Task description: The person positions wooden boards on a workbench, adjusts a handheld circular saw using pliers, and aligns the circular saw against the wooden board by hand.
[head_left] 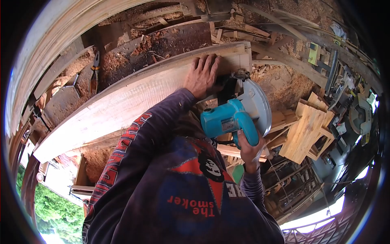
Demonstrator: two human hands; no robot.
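Note:
A long, pale wooden plank (pixel 134 87) with a curved far edge runs from the lower left to the upper middle. On its right part rests my left hand (pixel 204 74), palm down, fingers slightly bent and a little apart; its thumb is hidden. A teal circular saw (pixel 221 121) with a grey blade guard (pixel 256 103) stands at the plank's right end, just beside my left hand. My right hand (pixel 250 149) is wrapped around the saw's rear handle. The blade's contact with the wood is hidden from view.
Pliers (pixel 95 69) with orange-black handles lie beyond the plank at left. Sawdust and wood scraps (pixel 280 81) cover the ground. Stacked cut boards (pixel 302 132) stand at right, with another circular saw (pixel 360 115) farther right. Large timber (pixel 44 53) borders the upper left.

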